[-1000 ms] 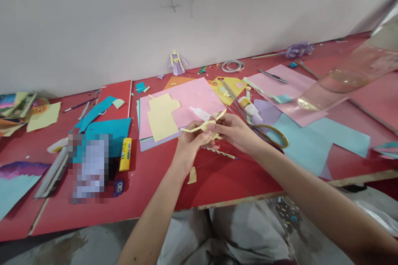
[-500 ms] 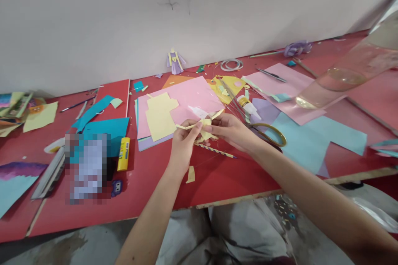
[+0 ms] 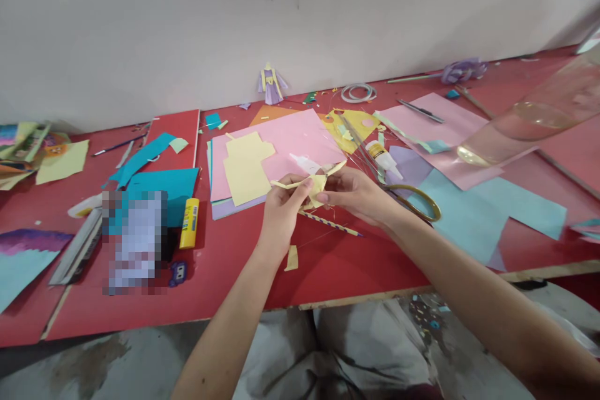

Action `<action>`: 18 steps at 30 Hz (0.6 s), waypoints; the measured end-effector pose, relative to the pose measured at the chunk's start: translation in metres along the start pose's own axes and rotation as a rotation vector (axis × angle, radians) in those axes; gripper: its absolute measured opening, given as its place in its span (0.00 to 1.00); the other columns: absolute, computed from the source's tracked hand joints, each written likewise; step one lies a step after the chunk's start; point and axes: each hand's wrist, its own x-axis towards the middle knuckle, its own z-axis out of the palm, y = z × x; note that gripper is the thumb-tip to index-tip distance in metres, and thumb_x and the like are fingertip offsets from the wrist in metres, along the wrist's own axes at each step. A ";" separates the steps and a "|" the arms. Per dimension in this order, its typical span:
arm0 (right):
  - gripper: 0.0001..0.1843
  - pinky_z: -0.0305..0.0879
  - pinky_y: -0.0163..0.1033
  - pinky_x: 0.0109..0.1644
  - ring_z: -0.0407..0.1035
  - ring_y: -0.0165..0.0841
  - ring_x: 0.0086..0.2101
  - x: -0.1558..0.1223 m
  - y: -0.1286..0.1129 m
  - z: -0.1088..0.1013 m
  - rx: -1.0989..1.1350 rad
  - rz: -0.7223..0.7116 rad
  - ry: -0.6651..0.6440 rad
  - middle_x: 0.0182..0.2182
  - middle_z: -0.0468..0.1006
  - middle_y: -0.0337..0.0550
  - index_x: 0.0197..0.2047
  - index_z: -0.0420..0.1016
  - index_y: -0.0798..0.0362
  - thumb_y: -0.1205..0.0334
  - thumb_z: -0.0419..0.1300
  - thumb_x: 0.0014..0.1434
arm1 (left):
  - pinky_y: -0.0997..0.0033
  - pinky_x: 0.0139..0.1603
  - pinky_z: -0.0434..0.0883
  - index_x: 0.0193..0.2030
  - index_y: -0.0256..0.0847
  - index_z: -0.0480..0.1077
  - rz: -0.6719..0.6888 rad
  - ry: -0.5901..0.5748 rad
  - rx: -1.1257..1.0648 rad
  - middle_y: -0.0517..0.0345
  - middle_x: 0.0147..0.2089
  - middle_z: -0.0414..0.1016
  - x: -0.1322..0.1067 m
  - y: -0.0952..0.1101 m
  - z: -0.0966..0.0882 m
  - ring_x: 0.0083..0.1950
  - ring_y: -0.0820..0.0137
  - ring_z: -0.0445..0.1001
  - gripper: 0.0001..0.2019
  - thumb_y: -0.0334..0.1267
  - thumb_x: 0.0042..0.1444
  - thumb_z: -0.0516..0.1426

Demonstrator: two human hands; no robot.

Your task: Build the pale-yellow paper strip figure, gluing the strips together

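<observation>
Between both hands is a small folded piece of pale yellow paper (image 3: 318,185) with thin strips sticking out to either side. My left hand (image 3: 287,197) pinches it from the left, thumb on top. From the right, my right hand (image 3: 351,194) grips it between thumb and fingers, which partly hide it. Under the hands lies a striped pencil (image 3: 330,224). Just beyond them, a white glue nozzle (image 3: 304,164) rests on pink paper (image 3: 293,131), beside a cut pale yellow sheet (image 3: 247,169). A small yellow scrap (image 3: 292,258) lies nearer the table edge.
Right of my hands are scissors (image 3: 424,200), a glue bottle (image 3: 383,158) and light blue paper (image 3: 464,215). A tilted clear container with liquid (image 3: 529,119) juts in at right. Leftward lie a yellow glue stick (image 3: 189,224) and teal paper (image 3: 164,184). A paper doll (image 3: 272,84) leans against the wall.
The view has shifted slightly, so the table appears a little higher and most things farther right. Both hands keep hold of the yellow paper, whose folded middle has turned slightly.
</observation>
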 end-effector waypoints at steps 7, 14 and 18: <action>0.17 0.65 0.33 0.33 0.67 0.28 0.30 0.000 0.000 0.000 -0.031 -0.003 -0.001 0.29 0.74 0.38 0.38 0.74 0.54 0.60 0.72 0.46 | 0.78 0.28 0.64 0.28 0.38 0.68 -0.023 0.015 0.010 0.64 0.24 0.66 -0.001 0.002 0.001 0.25 0.79 0.64 0.13 0.44 0.51 0.63; 0.15 0.66 0.35 0.35 0.68 0.28 0.30 0.001 0.001 0.001 -0.041 -0.004 0.026 0.30 0.75 0.38 0.38 0.76 0.54 0.60 0.71 0.47 | 0.79 0.28 0.65 0.29 0.38 0.68 -0.034 0.019 -0.016 0.65 0.24 0.65 0.000 0.001 0.000 0.25 0.79 0.65 0.12 0.44 0.52 0.63; 0.17 0.67 0.36 0.36 0.69 0.29 0.30 0.000 0.001 0.000 -0.063 -0.016 0.043 0.30 0.76 0.39 0.40 0.76 0.53 0.58 0.71 0.47 | 0.80 0.28 0.65 0.29 0.38 0.68 -0.012 0.019 -0.023 0.64 0.24 0.66 -0.001 0.000 0.001 0.26 0.79 0.66 0.12 0.44 0.52 0.63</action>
